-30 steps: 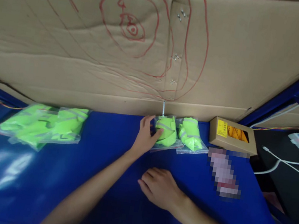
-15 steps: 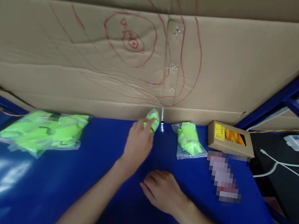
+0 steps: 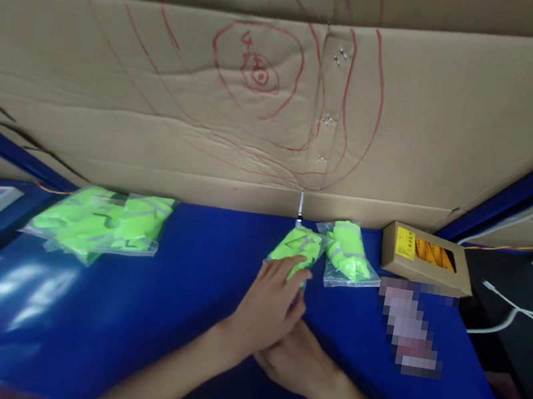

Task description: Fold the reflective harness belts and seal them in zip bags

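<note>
A clear plastic bag with a folded neon-green reflective vest [image 3: 297, 241] lies near the back middle of the blue tabletop [image 3: 195, 269]. On its near end is my left hand [image 3: 273, 302], fingers bent over the bag and closed on it. My right hand [image 3: 299, 360] is just below and to the right, partly under the left one, its fingers hidden. Right beside the held bag lies another bagged green vest [image 3: 350, 250]. Several more bagged green vests [image 3: 106, 221] lie overlapping at the left.
An open-windowed cardboard box [image 3: 426, 258] with orange contents stands at the right, a pixelated pinkish item [image 3: 411, 327] before it. A cardboard wall [image 3: 172, 90] with red drawn lines closes off the back. White cables [image 3: 510, 319] run over a dark surface on the right.
The bagged vest in my left hand has come nearer and now lies flatter, beside the other bag. My left hand has moved down onto my right hand. The view has shifted slightly left.
</note>
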Available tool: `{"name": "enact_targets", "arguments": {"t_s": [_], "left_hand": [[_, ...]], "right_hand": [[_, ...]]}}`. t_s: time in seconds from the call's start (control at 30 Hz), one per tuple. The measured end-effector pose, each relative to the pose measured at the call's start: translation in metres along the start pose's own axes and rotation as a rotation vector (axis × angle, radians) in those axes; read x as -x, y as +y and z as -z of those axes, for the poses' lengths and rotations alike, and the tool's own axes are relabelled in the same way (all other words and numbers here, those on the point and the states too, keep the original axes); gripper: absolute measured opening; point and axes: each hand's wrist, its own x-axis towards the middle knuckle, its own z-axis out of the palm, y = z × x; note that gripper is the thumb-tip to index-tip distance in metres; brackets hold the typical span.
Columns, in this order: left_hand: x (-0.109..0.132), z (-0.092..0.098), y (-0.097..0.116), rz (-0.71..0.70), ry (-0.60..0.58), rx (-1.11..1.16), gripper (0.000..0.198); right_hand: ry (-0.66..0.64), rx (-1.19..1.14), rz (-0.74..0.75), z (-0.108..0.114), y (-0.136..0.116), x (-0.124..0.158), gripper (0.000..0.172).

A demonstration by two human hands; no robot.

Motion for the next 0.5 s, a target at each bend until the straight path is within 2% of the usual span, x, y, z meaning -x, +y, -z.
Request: {"name": "enact_targets", "arguments": {"t_s": [0.07, 0.13, 0.27, 0.33, 0.43, 0.5], "left_hand": [[0.010, 0.006, -0.022, 0.035, 0.054, -0.082, 0.033], [0.019, 0.005, -0.038, 0.066, 0.045, -0.115, 0.036], [0.022, -0.011, -0.051, 0.098, -0.036, -0.076, 0.061], [0.016, -0.019, -0.052, 0.183, -0.019, 0.087, 0.063], [0.004, -0.025, -0.053, 0.350, 0.064, 0.404, 0.051], [-0.002, -0.025, -0.055, 0.420, 0.119, 0.531, 0.045]], "right_hand": [[-0.086, 0.041, 0.035, 0.001, -0.006, -0.003, 0.019], [-0.139, 0.096, 0.037, 0.003, -0.010, -0.004, 0.021], [-0.123, 0.128, 0.038, 0.005, -0.011, -0.003, 0.022], [-0.126, 0.121, 0.030, 0.005, -0.009, -0.003, 0.022], [-0.135, 0.102, 0.005, 0.002, -0.005, -0.005, 0.024], [-0.115, 0.077, 0.012, 0.003, -0.001, -0.008, 0.025]]}}
